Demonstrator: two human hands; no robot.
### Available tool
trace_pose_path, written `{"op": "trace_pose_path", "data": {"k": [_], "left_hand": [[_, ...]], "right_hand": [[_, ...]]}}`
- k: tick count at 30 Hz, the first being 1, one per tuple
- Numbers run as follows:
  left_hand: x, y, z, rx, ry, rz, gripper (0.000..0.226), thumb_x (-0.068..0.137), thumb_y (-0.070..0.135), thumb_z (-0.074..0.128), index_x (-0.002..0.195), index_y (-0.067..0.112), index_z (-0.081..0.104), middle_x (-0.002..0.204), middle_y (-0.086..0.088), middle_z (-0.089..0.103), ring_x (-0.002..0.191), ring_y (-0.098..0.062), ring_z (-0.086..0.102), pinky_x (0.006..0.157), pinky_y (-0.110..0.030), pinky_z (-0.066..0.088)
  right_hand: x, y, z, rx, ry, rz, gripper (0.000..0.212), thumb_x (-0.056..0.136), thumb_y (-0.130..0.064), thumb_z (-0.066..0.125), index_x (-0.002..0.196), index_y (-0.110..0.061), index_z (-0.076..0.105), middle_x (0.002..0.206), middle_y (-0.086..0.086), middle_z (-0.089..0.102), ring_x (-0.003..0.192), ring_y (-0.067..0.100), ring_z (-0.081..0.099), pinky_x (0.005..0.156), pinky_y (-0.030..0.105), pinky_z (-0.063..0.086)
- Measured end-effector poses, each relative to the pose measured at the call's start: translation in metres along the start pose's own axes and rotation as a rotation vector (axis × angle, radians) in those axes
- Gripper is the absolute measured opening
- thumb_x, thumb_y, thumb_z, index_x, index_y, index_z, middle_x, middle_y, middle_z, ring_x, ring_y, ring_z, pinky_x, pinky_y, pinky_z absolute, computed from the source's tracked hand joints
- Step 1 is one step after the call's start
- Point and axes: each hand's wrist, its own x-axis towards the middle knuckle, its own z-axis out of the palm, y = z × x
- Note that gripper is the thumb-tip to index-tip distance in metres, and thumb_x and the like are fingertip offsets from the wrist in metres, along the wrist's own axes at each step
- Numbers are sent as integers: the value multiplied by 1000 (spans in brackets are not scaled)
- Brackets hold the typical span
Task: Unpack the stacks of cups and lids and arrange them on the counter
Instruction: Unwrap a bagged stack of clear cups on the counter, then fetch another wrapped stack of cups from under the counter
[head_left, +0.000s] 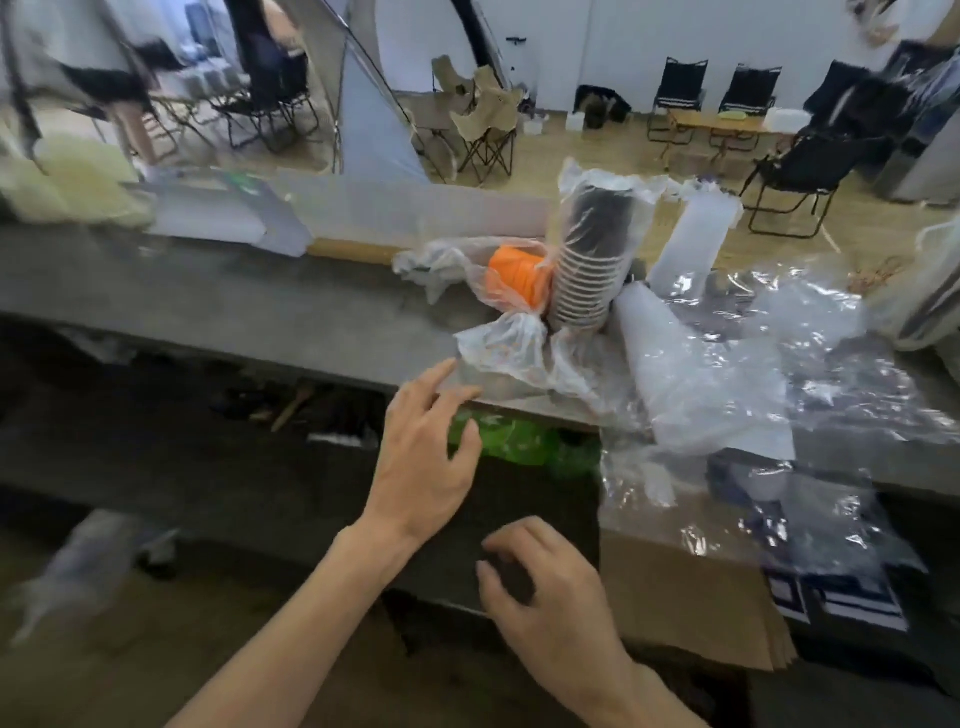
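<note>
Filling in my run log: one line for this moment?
left hand open, reaching to orange stack's bag | right hand open, idle | cup stack bagged

Even, bright indoor light; dim under the table (218, 306). Motion blur throughout (worst at left edge). Glare on crumpled plastic wrap (810, 332). Wide-angle bending at borders.

Bagged cup stack (589, 270) upright (counter)

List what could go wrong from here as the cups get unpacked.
1. The bagged cup stack stands tall and upright; tugging its plastic may topple it.
2. The left hand reaches toward the orange stack's bag, which lies against the cup stack, so pulling it could knock that over.
3. Loose wrap overhangs the counter edge.
</note>
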Motion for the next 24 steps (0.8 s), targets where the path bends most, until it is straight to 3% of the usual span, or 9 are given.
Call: {"op": "trace_pose_path", "data": {"k": [5,10,13,16,19,24], "left_hand": [[-100,-102,-102,195,19,-220,34,97,23,60,132,23,60,155,4,38,146,-14,28,120,-32,18],[-213,-214,-183,404,-26,-513,37,91,24,65,127,20,64,149,-6,49,140,-21,42,119,-41,31],[-257,-263,-219,448,-109,-645,44,90,31,64,132,19,61,150,-8,48,141,-23,42,118,-43,32],[-279,-305,-246,459,-176,-753,51,93,37,60,141,22,53,155,-5,40,145,-22,35,121,-43,27],[-280,-354,-262,471,-229,-808,55,92,39,58,143,22,48,155,-5,39,144,-24,35,120,-43,26],[-246,-458,-270,455,-289,-809,46,94,31,57,139,20,50,145,-5,47,138,-23,41,116,-40,31]], "right_hand": [[20,-78,93,-86,-169,-58,31,96,-41,63,125,-31,62,119,-17,57,105,0,57,93,22,52],[35,-162,206,-158,-388,-98,45,96,-43,62,138,-27,54,136,-9,52,121,10,55,103,30,49],[44,-209,266,-211,-537,-112,58,96,-46,63,148,-27,45,151,-4,44,133,17,50,112,38,45],[55,-245,326,-253,-663,-113,66,97,-46,62,154,-27,37,161,-1,34,144,22,40,119,45,37],[70,-270,391,-243,-743,-84,65,96,-46,62,153,-26,37,158,1,38,141,22,44,115,47,41],[110,-294,526,-54,-787,184,55,98,-41,60,148,-20,45,150,5,49,135,24,51,110,44,47]]}}
